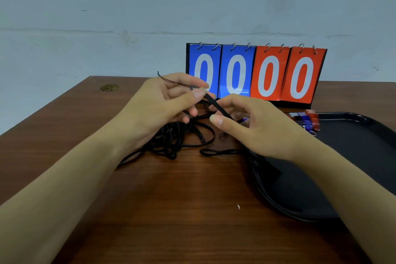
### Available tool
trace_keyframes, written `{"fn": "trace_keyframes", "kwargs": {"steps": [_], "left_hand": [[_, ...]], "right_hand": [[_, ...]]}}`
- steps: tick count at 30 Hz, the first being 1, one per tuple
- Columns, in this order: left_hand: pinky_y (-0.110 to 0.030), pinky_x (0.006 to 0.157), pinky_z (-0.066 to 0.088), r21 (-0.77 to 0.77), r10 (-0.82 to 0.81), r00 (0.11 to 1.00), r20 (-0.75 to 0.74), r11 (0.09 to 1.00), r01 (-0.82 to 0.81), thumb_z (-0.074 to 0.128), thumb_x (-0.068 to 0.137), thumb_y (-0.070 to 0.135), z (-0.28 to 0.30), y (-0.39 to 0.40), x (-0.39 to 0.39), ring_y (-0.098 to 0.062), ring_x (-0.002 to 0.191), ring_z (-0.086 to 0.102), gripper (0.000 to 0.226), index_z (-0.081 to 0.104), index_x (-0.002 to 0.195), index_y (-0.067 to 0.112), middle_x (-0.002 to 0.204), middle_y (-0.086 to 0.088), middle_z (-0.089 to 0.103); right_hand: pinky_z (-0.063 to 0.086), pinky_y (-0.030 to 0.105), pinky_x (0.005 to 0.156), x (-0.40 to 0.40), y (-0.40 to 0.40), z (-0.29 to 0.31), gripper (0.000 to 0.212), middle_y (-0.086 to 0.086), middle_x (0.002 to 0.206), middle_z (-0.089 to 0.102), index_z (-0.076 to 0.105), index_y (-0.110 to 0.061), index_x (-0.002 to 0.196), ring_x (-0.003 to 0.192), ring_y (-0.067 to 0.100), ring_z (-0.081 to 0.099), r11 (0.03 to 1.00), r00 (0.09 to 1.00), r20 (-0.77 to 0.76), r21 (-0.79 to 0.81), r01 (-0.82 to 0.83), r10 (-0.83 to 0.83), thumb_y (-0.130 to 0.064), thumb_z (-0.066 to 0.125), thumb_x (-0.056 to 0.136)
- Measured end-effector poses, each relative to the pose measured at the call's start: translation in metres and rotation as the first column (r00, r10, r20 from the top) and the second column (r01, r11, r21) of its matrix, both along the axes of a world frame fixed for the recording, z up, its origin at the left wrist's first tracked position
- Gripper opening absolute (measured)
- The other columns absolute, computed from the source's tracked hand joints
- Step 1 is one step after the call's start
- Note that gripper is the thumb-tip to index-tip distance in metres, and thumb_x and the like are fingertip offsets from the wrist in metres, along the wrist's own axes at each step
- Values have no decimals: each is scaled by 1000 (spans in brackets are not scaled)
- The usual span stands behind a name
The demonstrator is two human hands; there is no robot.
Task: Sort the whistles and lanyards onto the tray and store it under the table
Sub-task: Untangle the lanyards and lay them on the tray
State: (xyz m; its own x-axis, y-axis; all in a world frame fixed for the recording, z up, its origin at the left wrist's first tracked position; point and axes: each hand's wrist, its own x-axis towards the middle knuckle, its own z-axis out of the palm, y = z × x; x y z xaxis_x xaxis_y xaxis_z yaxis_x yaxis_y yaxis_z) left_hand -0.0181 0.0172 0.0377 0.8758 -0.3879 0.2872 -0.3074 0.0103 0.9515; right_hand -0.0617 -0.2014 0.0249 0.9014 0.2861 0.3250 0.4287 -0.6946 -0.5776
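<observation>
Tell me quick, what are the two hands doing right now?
Left hand: closed, pinching one end of a black lanyard above the table.
Right hand: fingers closed on the same lanyard strap, lower down.

Both bare forearms reach forward from the lower corners, wrists slightly raised. Left hand (162, 100): palm turned inward, thumb and forefinger pinched together at the tip, remaining fingers loosely curled beneath. Right hand (252, 126): back of hand facing up, thumb extended leftward, fingers bent and closing toward the left hand, nearly meeting it.
</observation>
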Motion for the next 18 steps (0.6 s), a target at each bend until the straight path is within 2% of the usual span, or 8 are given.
{"fn": "trace_keyframes", "kwargs": {"steps": [2, 5, 7, 11, 15, 18], "left_hand": [[-22, 59, 51, 39, 6, 998, 55, 999, -8, 71, 94, 15, -1, -3, -2, -12, 66, 62, 16, 73, 109, 10, 72, -1, 68], [-22, 59, 51, 53, 55, 995, 81, 997, -59, 72, 95, 16, -3, -1, 2, -11, 67, 63, 14, 75, 108, 12, 73, 0, 68], [-21, 59, 52, 57, 80, 993, 86, 995, -85, 72, 95, 17, -4, 1, 5, -11, 66, 63, 13, 75, 107, 13, 73, 0, 68], [-20, 57, 51, 42, 104, 992, 68, 993, -107, 72, 95, 16, -7, 3, 10, -11, 65, 63, 12, 75, 105, 13, 72, -1, 67], [-27, 60, 48, 36, 135, 990, 46, 990, -137, 72, 95, 18, -9, 9, 19, -18, 67, 58, 14, 75, 107, 13, 70, -2, 65], [-25, 59, 48, 2, 164, 986, 17, 987, -164, 70, 96, 15, -11, 13, 25, -14, 63, 57, 12, 74, 107, 12, 69, 4, 66]], "right_hand": [[56, 21, 77, -3, 2, 3, 20, -9, 88, 75, 68, -25, 106, 82, 6, 72, 999, 1000, -1, 32, -29, 29, -38, 53, 102], [50, 16, 60, -6, 3, 4, 29, -3, 64, 66, 62, -20, 89, 58, 8, 65, 999, 998, 28, -17, -48, 49, -30, 43, 108], [43, 15, 54, -5, 3, 2, 34, -7, 58, 56, 58, -18, 83, 52, 7, 54, 999, 999, 13, -27, -42, 43, -30, 39, 109], [35, 16, 50, -2, 4, 0, 37, -11, 56, 46, 59, -14, 89, 49, 5, 41, 993, 987, -143, 97, -66, 79, -31, 34, 111], [38, 19, 52, 0, 2, 1, 26, -10, 59, 49, 63, -24, 107, 50, 3, 44, 994, 991, -125, 104, -35, 48, -32, 39, 109], [39, 25, 54, 1, -1, 0, 18, -7, 61, 52, 61, -26, 109, 50, 5, 43, 993, 992, -125, 116, -22, 36, -32, 45, 107]]}}
